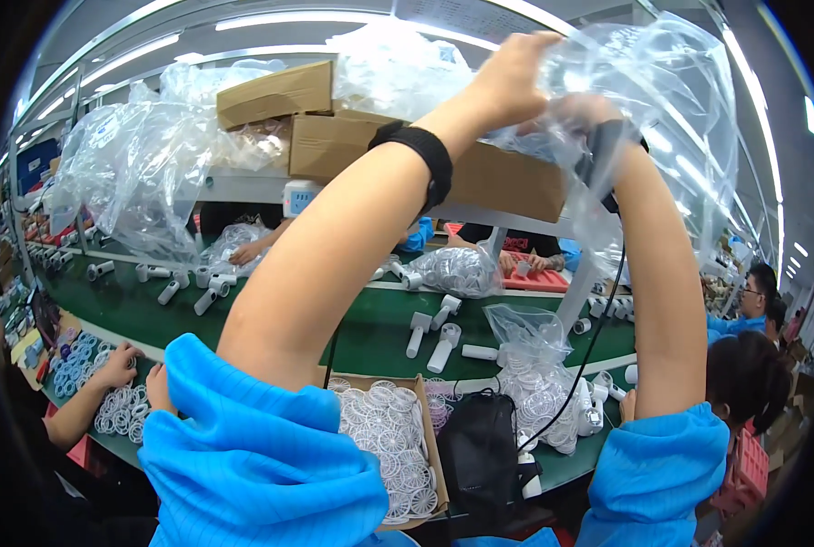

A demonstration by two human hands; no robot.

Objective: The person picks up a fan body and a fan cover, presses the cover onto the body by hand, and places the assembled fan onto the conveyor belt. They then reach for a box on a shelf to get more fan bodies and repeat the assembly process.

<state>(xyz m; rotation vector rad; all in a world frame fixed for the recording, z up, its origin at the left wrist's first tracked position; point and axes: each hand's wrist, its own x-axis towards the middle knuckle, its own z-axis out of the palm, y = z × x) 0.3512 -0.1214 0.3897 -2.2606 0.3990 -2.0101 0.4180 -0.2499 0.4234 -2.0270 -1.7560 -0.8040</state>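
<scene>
Both hands are raised high, above the level of the shelf of brown cardboard boxes [334, 118], and between them hangs a large clear, crinkled plastic bag [662, 109]. The left hand [507, 82] is closed on a gathered fold of the film near the bag's upper edge, fingers curled over it. The right hand [585, 118] sits inside or behind the film, blurred by it — it looks closed on the plastic too, though the fingers cannot be made out clearly. Each wrist carries a black band, and a thin black cord runs down from the right one.

The bag looks nearly weightless and wholly limp — thin film that crumples, billows and holds no shape of its own. It is likely slick, so a pinch on a single layer may slide; a bunched handful, as the left hand has, should hold better. It should stretch or tear if pulled hard against a snag. The mouth edge, taken at two spread points, seems the best hold for keeping it open.

Below lies the green desk [370, 328], with white cylindrical plastic parts [420, 333], a cardboard tray of white round grille pieces [388, 438] and a black pouch [480, 451]. Other people's hands [119, 356] work at the left.
</scene>
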